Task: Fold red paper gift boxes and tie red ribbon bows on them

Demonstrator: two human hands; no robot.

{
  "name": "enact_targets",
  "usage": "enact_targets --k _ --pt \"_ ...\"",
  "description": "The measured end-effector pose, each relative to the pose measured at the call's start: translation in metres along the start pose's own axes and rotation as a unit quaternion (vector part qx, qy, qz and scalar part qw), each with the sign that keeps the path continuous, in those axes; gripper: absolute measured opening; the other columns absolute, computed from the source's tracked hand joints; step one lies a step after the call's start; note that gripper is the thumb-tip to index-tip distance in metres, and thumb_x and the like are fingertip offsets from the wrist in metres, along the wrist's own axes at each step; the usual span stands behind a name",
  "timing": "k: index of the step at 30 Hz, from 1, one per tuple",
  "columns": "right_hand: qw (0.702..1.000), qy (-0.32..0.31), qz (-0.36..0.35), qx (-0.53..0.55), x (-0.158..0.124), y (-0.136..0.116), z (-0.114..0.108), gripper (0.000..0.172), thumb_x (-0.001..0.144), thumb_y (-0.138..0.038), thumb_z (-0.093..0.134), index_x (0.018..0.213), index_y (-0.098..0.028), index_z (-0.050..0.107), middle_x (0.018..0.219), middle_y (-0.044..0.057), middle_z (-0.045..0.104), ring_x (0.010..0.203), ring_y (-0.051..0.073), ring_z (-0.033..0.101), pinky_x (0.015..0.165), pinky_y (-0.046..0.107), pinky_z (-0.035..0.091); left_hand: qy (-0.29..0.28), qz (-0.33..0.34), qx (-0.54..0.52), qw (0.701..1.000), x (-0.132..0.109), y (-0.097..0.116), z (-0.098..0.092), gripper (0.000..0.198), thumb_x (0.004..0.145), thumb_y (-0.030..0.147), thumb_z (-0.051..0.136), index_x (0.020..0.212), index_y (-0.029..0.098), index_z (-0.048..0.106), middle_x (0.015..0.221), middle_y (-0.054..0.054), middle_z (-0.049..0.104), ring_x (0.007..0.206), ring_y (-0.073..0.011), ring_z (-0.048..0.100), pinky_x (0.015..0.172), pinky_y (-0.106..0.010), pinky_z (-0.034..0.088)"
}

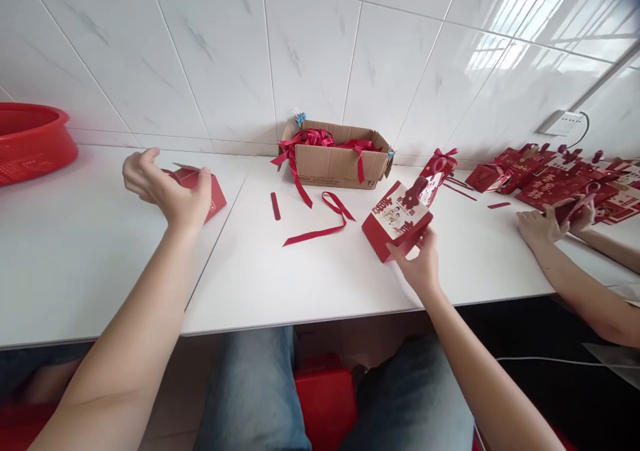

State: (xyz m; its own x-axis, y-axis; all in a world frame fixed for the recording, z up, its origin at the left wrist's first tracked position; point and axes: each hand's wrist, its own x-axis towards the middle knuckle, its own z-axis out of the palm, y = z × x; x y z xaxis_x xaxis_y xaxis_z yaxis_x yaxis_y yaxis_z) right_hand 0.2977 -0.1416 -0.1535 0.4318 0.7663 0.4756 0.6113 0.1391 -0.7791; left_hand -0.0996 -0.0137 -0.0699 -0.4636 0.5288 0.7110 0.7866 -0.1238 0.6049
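My left hand (pixel 167 191) reaches out over the white table (pixel 310 284) at the left, fingers curled round a small red paper box (pixel 213 194) that rests on the table. My right hand (pixel 420 261) holds the lower corner of a red gift box (pixel 397 218) with a printed picture and a ribbon bow on top, tilted just above the table. A loose red ribbon (pixel 325 221) and a short ribbon strip (pixel 275 206) lie on the table between my hands.
A cardboard box (pixel 335 161) full of red ribbons stands against the tiled wall. A red plastic basin (pixel 30 141) sits far left. At the right, another person's hands (pixel 555 224) work beside a pile of red gift boxes (pixel 555 178). A wall socket (pixel 563 123) is above.
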Motion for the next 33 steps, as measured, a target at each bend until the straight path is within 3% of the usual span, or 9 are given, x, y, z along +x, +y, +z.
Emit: enact_targets --k 10,14,17,19,21,23,25,29,33 --pt "0.998 0.01 0.044 -0.032 0.089 0.046 0.019 0.09 0.063 -0.04 0.071 0.14 -0.016 0.031 0.132 0.018 0.051 0.118 0.033 0.053 0.099 0.051 0.044 -0.093 -0.112 0.032 0.989 0.002 -0.041 0.003 0.124 0.062 0.045 0.083 0.148 0.01 0.0 0.155 -0.025 0.004 0.145 -0.0396 0.001 0.114 -0.061 0.011" --pt "0.989 0.109 0.066 -0.078 0.107 0.053 0.041 0.099 0.066 -0.039 0.071 0.146 -0.012 0.02 0.147 0.023 0.032 0.139 0.036 0.029 0.113 0.058 0.023 -0.138 -0.189 -0.026 0.972 0.004 -0.054 0.005 0.126 0.064 0.048 0.081 0.148 0.01 -0.005 0.151 -0.024 0.016 0.138 -0.0377 0.029 0.109 -0.061 0.028" --pt "0.972 0.201 -0.014 -0.119 0.101 0.031 0.055 0.09 0.074 -0.049 0.066 0.146 -0.016 0.023 0.152 0.022 0.021 0.143 0.038 0.019 0.112 0.064 0.017 -0.123 -0.194 -0.059 0.971 0.005 -0.052 0.009 0.121 0.062 0.045 0.084 0.148 0.012 0.005 0.147 -0.021 0.023 0.131 -0.035 0.039 0.105 -0.057 0.037" --pt "0.975 0.136 -0.135 -0.109 0.092 0.002 0.067 0.072 0.081 -0.048 0.059 0.142 -0.018 0.034 0.147 0.021 0.032 0.141 0.036 0.026 0.111 0.062 0.025 -0.087 -0.148 -0.072 0.983 0.002 -0.046 0.014 0.117 0.061 0.041 0.085 0.147 0.01 0.011 0.146 -0.02 0.024 0.134 -0.0328 0.036 0.109 -0.055 0.035" --pt "0.963 -0.07 -0.25 -0.077 0.08 -0.031 0.083 0.053 0.085 -0.044 0.057 0.132 -0.021 0.049 0.133 0.016 0.052 0.131 0.031 0.043 0.109 0.054 0.034 -0.066 -0.072 -0.107 0.99 -0.005 -0.038 0.022 0.115 0.061 0.037 0.084 0.146 0.009 0.012 0.146 -0.02 0.024 0.137 -0.0293 0.031 0.114 -0.05 0.031" --pt "0.905 -0.285 -0.313 -0.046 0.066 -0.059 0.105 0.047 0.082 -0.042 0.064 0.125 -0.025 0.057 0.128 0.012 0.058 0.125 0.029 0.049 0.107 0.049 0.039 -0.084 -0.008 -0.149 0.985 -0.015 -0.03 0.031 0.114 0.059 0.034 0.085 0.146 0.011 0.014 0.147 -0.019 0.024 0.139 -0.0274 0.03 0.115 -0.045 0.031" --pt "0.861 -0.404 -0.307 -0.045 0.051 -0.076 0.128 0.048 0.075 -0.04 0.074 0.119 -0.025 0.064 0.131 0.012 0.056 0.127 0.03 0.047 0.108 0.051 0.038 -0.13 0.019 -0.185 0.974 -0.028 -0.023 0.04 0.115 0.056 0.034 0.087 0.146 0.017 0.017 0.148 -0.018 0.026 0.138 -0.0289 0.033 0.112 -0.043 0.036" --pt "0.844 -0.469 -0.261 -0.018 0.031 -0.079 0.153 0.01 0.077 -0.025 0.072 0.086 -0.021 0.075 0.115 0.01 0.065 0.114 0.027 0.057 0.099 0.045 0.046 -0.218 0.047 -0.247 0.943 -0.046 -0.012 0.046 0.113 0.055 0.047 0.085 0.145 0.024 0.021 0.148 -0.017 0.031 0.134 -0.0338 0.041 0.105 -0.045 0.043" --pt "0.85 -0.474 -0.211 0.086 0.036 -0.068 0.138 0.007 0.081 -0.025 0.067 0.076 -0.02 0.07 0.088 0.004 0.069 0.08 0.017 0.066 0.078 0.033 0.055 -0.284 0.047 -0.259 0.922 -0.056 -0.001 0.039 0.112 0.055 0.056 0.083 0.145 0.025 0.025 0.147 -0.017 0.036 0.132 -0.0343 0.043 0.104 -0.046 0.044"
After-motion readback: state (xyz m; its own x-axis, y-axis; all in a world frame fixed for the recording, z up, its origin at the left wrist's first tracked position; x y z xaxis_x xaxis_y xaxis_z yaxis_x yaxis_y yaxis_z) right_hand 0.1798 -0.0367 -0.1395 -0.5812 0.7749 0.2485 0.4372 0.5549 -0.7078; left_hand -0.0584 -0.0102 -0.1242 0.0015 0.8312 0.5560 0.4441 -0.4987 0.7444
